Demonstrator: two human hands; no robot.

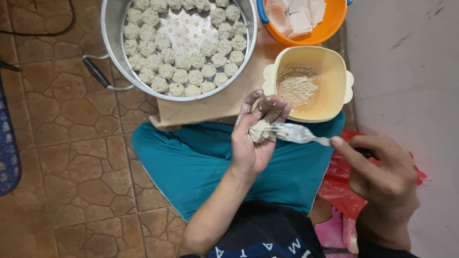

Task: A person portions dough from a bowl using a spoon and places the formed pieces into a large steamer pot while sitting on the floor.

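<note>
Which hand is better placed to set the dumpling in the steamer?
Left hand: it already cups the dumpling and is nearer the steamer. The right hand holds the spoon.

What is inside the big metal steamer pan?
Rows of small dumplings ring the steamer pan, leaving its perforated tray bare mid-pan. Anything beneath the tray is hidden.
</note>
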